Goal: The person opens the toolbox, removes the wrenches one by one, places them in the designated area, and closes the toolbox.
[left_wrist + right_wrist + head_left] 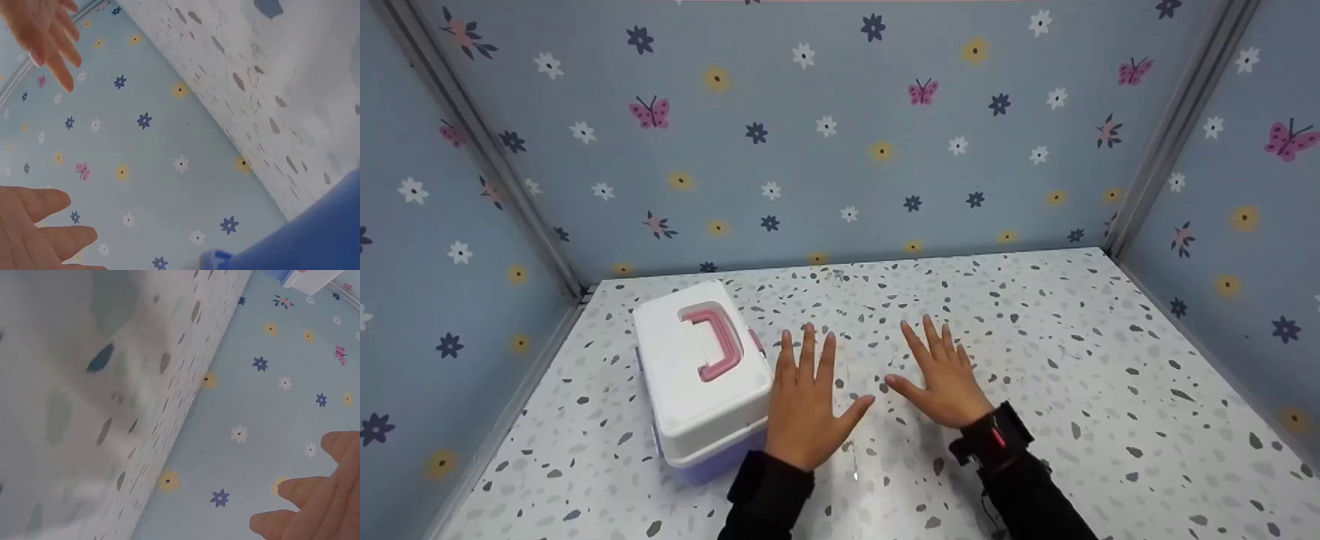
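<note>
A closed box (pixel 682 405) with a white lid, a pink carrying handle (pixel 724 349) and a purple base stands on the left part of the table. My left hand (pixel 806 412) is just right of the box, palm down with straight, slightly spread fingers; it holds nothing. Whether its edge touches the box, I cannot tell. Farther right, my right hand (pixel 945 382) hovers over the table, fingers extended, thumb pointing left, also holding nothing. In the left wrist view, part of the box's base (pixel 304 225) shows as a blue-purple shape.
The speckled white table (pixel 1072 360) has panels on three sides. A blue back panel (pixel 840 165) carries flowers and butterflies. Side panels (pixel 420 240) meet it at grey metal corner posts (pixel 1177 135). Black bands (pixel 994 435) with devices sit on both wrists.
</note>
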`<state>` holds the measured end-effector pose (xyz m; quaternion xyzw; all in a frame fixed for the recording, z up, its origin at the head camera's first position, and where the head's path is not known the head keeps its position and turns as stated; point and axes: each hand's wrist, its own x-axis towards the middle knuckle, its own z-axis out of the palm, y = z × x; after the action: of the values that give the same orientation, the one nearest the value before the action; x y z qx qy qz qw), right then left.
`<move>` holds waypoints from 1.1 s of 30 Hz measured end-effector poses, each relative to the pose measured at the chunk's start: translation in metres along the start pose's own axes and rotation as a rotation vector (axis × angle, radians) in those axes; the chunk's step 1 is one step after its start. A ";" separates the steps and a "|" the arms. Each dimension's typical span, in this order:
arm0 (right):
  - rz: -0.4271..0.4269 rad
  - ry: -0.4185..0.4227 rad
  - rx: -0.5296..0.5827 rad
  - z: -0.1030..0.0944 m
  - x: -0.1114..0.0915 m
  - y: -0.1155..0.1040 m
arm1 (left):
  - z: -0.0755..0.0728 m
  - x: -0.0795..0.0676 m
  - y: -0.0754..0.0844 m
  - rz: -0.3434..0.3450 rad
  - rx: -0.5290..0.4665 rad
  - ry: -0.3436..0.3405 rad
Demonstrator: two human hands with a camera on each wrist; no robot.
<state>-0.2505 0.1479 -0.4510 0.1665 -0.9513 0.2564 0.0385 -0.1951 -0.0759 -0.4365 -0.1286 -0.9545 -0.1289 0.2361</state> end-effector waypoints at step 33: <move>-0.031 -0.384 0.697 0.055 0.046 -0.126 | -0.075 -0.040 -0.146 -0.654 -0.567 -0.267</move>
<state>-0.2505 0.0041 -0.4316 0.2287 -0.7945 0.5276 -0.1951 -0.1741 -0.2431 -0.4190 0.1046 -0.8941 -0.4352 0.0134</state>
